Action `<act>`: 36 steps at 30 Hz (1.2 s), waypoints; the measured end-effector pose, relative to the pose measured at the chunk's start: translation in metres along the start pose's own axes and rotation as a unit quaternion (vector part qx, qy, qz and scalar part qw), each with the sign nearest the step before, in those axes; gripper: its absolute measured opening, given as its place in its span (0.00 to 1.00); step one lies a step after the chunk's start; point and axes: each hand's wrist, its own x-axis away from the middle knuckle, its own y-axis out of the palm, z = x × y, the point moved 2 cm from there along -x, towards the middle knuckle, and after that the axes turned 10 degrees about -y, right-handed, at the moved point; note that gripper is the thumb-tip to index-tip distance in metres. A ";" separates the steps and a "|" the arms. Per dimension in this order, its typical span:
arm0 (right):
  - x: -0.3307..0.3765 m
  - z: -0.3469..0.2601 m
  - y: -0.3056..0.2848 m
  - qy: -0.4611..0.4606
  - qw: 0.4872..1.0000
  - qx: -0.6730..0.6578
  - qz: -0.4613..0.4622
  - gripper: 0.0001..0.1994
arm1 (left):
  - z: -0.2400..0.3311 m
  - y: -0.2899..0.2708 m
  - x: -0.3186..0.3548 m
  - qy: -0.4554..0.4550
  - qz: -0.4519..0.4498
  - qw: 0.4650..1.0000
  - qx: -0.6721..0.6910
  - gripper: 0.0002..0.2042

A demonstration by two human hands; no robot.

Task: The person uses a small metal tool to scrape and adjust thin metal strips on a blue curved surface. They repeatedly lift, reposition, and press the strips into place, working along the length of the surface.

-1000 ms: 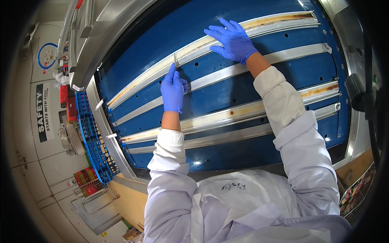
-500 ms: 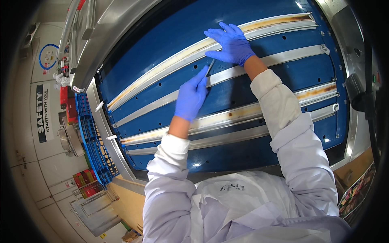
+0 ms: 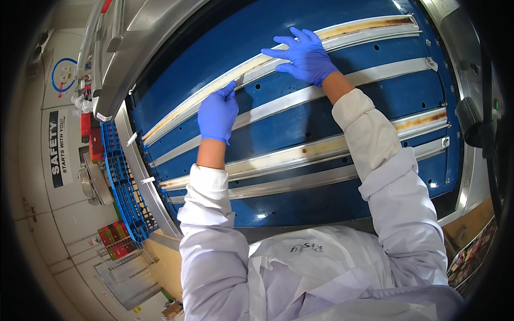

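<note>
My left hand (image 3: 218, 113), in a blue glove, is closed with its fingertips at the near edge of the farthest long metal bar (image 3: 369, 35). From its fingers a thin grey tool (image 3: 239, 80) pokes out against that bar; most of it is hidden by the hand. A pale strip with brown scorch stains runs along the bar, darkest at its right end. Farther right, my right hand (image 3: 309, 60), also gloved in blue, lies over the same bar with its fingers spread, holding nothing.
More metal bars, a plain one (image 3: 375, 73) and a stained one (image 3: 423, 123), cross the blue panel (image 3: 257, 211) with its small holes. A steel frame arm (image 3: 136, 59) rises at the left. Beyond the left edge stands a blue plastic pallet (image 3: 120, 184).
My left hand has moved left with the thin grey tool, from the gap between the two far bars to the farthest one. The right hand has hardly shifted, fingers spread slightly wider.
</note>
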 end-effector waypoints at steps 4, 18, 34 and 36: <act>0.003 0.001 -0.001 -0.025 1.000 0.002 0.007 0.23 | 0.029 -0.015 -0.019 -0.018 -0.057 0.992 -0.110 0.13; 0.000 -0.008 -0.009 0.024 0.997 0.009 -0.076 0.22 | 0.021 -0.010 -0.028 0.003 -0.102 0.995 -0.022 0.13; -0.004 -0.010 -0.012 0.036 0.993 0.032 -0.110 0.23 | 0.027 -0.012 -0.027 -0.027 -0.117 0.992 0.026 0.12; -0.004 -0.011 -0.013 0.043 0.992 0.019 -0.116 0.23 | 0.040 -0.012 -0.022 -0.048 -0.116 0.992 -0.008 0.13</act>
